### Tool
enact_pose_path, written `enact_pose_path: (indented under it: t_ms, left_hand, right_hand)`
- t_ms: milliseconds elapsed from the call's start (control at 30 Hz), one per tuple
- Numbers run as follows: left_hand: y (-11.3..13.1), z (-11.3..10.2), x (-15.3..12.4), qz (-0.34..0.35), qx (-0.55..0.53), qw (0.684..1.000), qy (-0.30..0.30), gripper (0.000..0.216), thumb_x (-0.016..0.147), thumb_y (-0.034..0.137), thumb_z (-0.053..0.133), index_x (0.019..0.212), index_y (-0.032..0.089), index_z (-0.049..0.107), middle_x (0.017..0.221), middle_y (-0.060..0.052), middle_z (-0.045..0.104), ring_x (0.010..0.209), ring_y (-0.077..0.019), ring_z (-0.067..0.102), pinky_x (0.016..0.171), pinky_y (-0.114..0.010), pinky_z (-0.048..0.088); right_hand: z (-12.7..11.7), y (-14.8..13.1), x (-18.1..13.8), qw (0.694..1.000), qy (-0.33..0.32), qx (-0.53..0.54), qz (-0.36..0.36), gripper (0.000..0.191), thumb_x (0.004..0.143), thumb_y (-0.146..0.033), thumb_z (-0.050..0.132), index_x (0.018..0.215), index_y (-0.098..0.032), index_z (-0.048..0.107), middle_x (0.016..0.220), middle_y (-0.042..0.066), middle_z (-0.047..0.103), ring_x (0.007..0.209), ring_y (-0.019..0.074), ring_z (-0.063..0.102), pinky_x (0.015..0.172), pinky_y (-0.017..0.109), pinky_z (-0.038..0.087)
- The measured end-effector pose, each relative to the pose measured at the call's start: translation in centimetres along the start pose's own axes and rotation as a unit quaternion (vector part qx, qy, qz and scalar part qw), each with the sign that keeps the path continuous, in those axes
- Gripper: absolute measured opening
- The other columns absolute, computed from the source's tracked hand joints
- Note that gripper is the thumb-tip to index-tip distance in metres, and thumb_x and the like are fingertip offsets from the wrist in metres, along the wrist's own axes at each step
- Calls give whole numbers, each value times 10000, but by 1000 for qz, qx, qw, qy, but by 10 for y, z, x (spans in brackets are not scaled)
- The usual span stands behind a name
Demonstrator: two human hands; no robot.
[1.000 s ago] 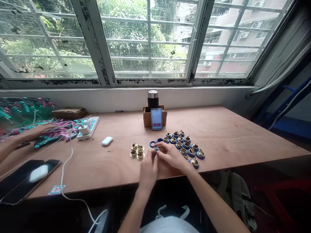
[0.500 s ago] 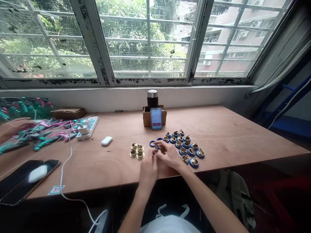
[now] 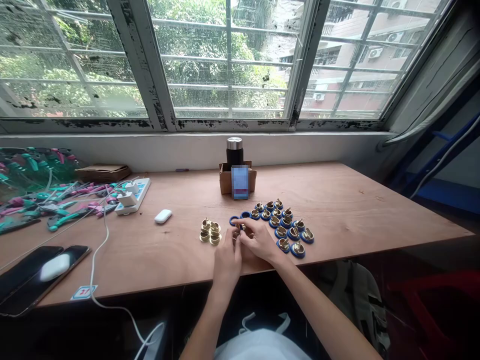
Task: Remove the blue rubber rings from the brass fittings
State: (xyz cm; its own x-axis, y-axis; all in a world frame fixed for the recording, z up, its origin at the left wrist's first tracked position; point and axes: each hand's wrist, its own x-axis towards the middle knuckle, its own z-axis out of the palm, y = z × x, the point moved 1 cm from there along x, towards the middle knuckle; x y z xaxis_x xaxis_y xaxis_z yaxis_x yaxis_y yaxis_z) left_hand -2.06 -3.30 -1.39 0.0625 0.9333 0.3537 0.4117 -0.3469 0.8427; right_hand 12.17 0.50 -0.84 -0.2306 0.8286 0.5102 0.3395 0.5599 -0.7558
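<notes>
My left hand (image 3: 227, 259) and my right hand (image 3: 258, 240) meet at the front middle of the wooden table (image 3: 337, 210), fingers pinched together around a small brass piece with a blue ring (image 3: 240, 229). Just left of them lies a small cluster of bare brass pieces (image 3: 210, 232). To the right spreads a group of several brass pieces seated in blue rings (image 3: 287, 226). A loose blue ring (image 3: 234, 220) lies beyond my fingertips.
A cardboard box (image 3: 237, 180) with a black flask (image 3: 234, 151) and a blurred phone stands behind. A white earbud case (image 3: 163, 216), power strip (image 3: 132, 195), white cable (image 3: 98, 260), two phones (image 3: 33, 277) and pink-teal tools (image 3: 56, 205) lie left.
The other person's hand at the far left has withdrawn out of view. My hands stay together over the same piece, shifting only slightly.
</notes>
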Motion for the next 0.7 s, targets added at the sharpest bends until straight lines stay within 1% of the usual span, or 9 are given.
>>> enact_pose_path:
  t_ms: [100,167,300,433,500,600,700]
  left_hand:
    - [2,-1,0,1,3,1000,2,218,1043,251,459,1198,241,612,1131,-72,747,1001,-247,728,871,-361,543]
    - [3,-1,0,3,10,1000,-2,217,1042,242,452,1173,243,624,1113,-63,749,986,-244,729,856,-349,536]
    - [4,-1,0,3,13,1000,-8,219,1046,245,443,1138,241,641,1063,-46,753,939,-231,724,815,-325,517]
    - [5,-2,-1,-2,9,1000,-2,237,1048,261,443,1137,237,661,1026,-44,760,905,-228,722,795,-317,506]
    - [6,-4,-1,-5,4,1000,6,242,1051,285,449,1141,236,669,1022,-45,763,904,-228,722,801,-318,505]
    - [5,-5,0,-12,-2,1000,12,242,1057,328,458,1112,231,673,1011,-48,768,891,-230,722,795,-322,506]
    - [3,-5,1,-22,-12,1000,10,245,1058,358,465,1143,231,658,1028,-58,776,916,-243,734,801,-333,524]
  right_hand:
    - [0,0,-1,1000,6,4,21,464,841,-104,599,1272,-229,713,1051,45,766,783,167,688,639,248,575]
    - [0,-1,-2,1000,8,-5,25,484,823,-96,606,1274,-234,713,1053,41,770,788,169,697,641,247,591]
    - [-1,-4,-4,1000,3,-29,1,529,801,-68,600,1285,-251,708,1174,40,768,856,184,721,707,271,615]
    - [-3,-9,-4,998,1,-45,-45,504,802,-56,611,1252,-256,719,1204,42,759,1007,217,728,896,332,600]
    - [-4,-9,-3,997,0,-44,-59,480,814,-69,628,1248,-252,719,1207,48,756,1056,227,724,959,355,579]
    - [-3,-5,-3,997,3,-43,-61,451,830,-99,656,1252,-246,712,1200,56,761,1083,235,722,983,374,568]
    - [-1,-3,-4,997,5,-46,-66,444,828,-84,652,1237,-246,714,1202,56,762,1096,239,721,1001,391,562]
